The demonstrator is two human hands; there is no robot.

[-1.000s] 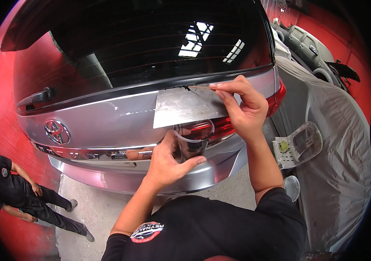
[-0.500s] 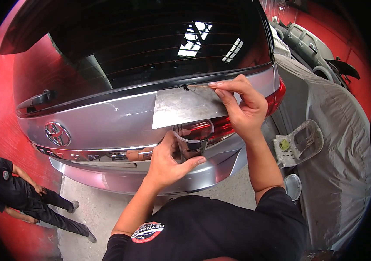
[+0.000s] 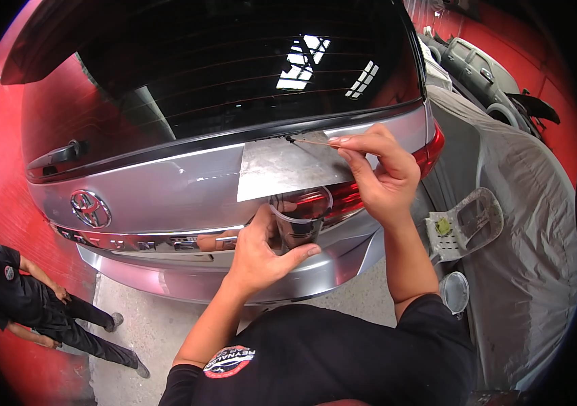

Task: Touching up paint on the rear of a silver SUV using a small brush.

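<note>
While the left hand (image 3: 261, 250) holds a cup (image 3: 300, 227), the right hand (image 3: 388, 172) sets a thin stick (image 3: 314, 142) to a dark patch (image 3: 290, 139)

Where the view begins at the far left, a second person (image 3: 4, 277) in black stands on the pale floor (image 3: 166, 318) beside a red wall (image 3: 4, 155). Next comes the rear of a silver car (image 3: 160, 179), with a round chrome badge (image 3: 90, 208) under the dark rear window (image 3: 200, 47) and a bumper (image 3: 200, 281) below.

At mid-view, the grip of the left hand is closed around the clear cup, thumb toward the front; dark contents show low in it. The cup is roughly upright, in front of the car, just below a metal sheet (image 3: 281, 166). That sheet lies over the bodywork, its upper edge close to the window's lower trim; what holds it cannot be told. The dark patch is at this upper edge, and the stick's tip reaches it.

Just to the right, the right hand's grip is pinched on the other end of the stick, thumb against fingers. Beyond it is a red tail light (image 3: 430, 150).

Further right stand a spattered plastic chair (image 3: 444, 250) bearing a green scrap (image 3: 443, 226), and a round tub (image 3: 454, 292). A grey cover (image 3: 512, 271) is draped alongside, with a pale car panel (image 3: 468, 64) above it in view.
</note>
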